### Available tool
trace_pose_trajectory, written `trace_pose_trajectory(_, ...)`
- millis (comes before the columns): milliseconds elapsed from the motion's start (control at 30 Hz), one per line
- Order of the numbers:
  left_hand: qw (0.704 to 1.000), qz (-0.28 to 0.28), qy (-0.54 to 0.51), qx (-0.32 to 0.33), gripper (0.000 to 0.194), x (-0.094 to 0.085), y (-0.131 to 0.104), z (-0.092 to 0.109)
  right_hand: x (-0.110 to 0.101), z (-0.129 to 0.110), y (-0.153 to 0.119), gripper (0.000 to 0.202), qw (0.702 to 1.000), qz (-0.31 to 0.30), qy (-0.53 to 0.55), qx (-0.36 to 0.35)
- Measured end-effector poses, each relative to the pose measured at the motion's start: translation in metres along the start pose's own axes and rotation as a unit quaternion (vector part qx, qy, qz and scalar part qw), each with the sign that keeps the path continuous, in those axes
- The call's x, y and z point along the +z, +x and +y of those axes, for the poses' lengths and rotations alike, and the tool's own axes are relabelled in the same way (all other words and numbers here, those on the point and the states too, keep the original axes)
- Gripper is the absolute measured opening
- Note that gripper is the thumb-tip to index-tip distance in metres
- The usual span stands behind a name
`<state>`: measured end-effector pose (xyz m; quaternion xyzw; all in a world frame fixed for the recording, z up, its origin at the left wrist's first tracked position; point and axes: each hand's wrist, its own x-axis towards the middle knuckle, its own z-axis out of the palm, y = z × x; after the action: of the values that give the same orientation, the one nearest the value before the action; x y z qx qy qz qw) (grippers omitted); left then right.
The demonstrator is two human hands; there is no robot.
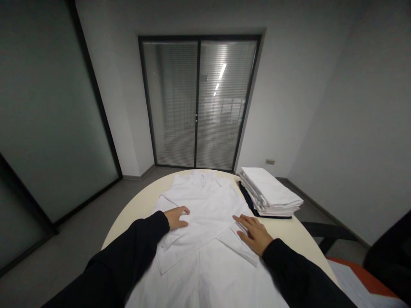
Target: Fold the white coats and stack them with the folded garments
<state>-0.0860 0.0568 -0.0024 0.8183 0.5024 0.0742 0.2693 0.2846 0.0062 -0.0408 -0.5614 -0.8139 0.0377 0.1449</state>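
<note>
A white long-sleeved garment with a collar, looking like a coat or shirt (202,209), lies spread over the round table, its collar at the far edge and its lower part running off toward me. Both sleeves are folded inward across the body. My left hand (176,217) rests on the garment's left side, thumb and fingers apart. On the right, my right hand (253,233) lies over the folded right sleeve (239,246), fingers stretched out. Neither hand grips the cloth visibly.
At the table's (138,209) right side stands a stack of folded white cloth (269,190) on a dark flat item (247,199). Black chair parts (327,233) and papers on something orange-red (359,271) are at the lower right. A glass door with blinds (195,102) stands beyond.
</note>
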Motion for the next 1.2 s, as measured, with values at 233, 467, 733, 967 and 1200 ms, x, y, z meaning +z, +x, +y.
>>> trace_pose_trajectory(233, 0.989, -0.068, -0.087, 0.097, 0.051, -0.005, 0.013, -0.005, 0.001, 0.002, -0.001, 0.059, 0.999, -0.026, -0.008, 0.026)
trace_pose_trajectory(467, 0.994, 0.001, -0.063, 0.089, 0.051, 0.001, 0.023, -0.001, -0.002, -0.002, -0.006, 0.06, 0.999, -0.029, -0.002, 0.017)
trace_pose_trajectory(733, 0.985, -0.02, -0.169, 0.012, 0.045, -0.001, 0.035, -0.002, -0.002, -0.003, -0.009, 0.069, 0.999, -0.044, -0.03, 0.011)
trace_pose_trajectory(967, 0.98, -0.009, -0.181, 0.078, 0.051, 0.004, 0.046, 0.005, -0.003, -0.004, -0.01, 0.069, 0.998, -0.051, -0.028, 0.008)
trace_pose_trajectory(1200, 0.994, 0.056, -0.084, 0.039, 0.056, 0.005, 0.04, 0.011, -0.003, -0.007, -0.009, 0.073, 0.998, -0.043, -0.031, 0.017)
